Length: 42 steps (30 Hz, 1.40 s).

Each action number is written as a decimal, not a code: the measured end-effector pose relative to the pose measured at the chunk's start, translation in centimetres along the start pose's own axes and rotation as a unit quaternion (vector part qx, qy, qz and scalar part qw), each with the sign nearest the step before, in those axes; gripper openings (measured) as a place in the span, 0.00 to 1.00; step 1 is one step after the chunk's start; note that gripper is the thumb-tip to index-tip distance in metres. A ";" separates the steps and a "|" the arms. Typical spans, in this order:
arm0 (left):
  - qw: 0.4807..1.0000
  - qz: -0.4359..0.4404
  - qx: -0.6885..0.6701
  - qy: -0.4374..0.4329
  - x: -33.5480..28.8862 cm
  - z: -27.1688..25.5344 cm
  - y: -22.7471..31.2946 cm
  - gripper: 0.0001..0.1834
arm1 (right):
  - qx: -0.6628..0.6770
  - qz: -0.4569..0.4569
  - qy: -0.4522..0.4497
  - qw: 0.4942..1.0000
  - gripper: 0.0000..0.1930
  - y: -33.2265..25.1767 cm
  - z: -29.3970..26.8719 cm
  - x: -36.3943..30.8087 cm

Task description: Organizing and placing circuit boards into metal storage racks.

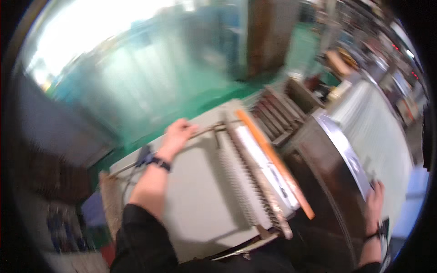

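My left hand (176,135), with a dark band at its wrist, reaches over a pale grey tabletop (191,182). Its fingers look curled round a thin metal rod (207,129) that runs along the table's far side. To the right of that hand, a long toothed bar (255,177) lies across the tabletop, beside an orange strip (275,161). My right hand (375,202) is far to the right, at the end of a shiny metal edge (341,143) next to a pale, glossy surface (371,123). Blur hides what its fingers do.
A slatted brown rack (277,113) stands beyond the toothed bar. The dark brown side of a machine or bench (325,170) lies between my hands. Green floor (200,100) shows past the table, with a brown upright panel (271,36) farther off. Cluttered equipment fills the upper right.
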<state>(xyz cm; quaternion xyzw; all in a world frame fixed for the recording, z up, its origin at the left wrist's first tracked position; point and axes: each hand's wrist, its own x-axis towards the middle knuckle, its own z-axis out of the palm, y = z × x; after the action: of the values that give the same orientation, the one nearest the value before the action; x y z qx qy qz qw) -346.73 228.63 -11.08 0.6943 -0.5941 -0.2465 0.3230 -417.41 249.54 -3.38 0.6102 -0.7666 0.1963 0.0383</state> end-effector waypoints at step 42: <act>0.810 0.148 -0.423 -0.379 -22.8 39.8 48.8 0.14 | -0.322 -0.119 0.638 0.689 0.12 20.6 -42.9 1.4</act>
<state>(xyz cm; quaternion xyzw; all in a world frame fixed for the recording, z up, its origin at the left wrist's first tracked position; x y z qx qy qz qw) -412.07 240.69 -2.49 0.2444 -0.6017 -0.6663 0.3663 -445.05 266.85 31.26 0.3740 -0.4942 0.2733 0.7356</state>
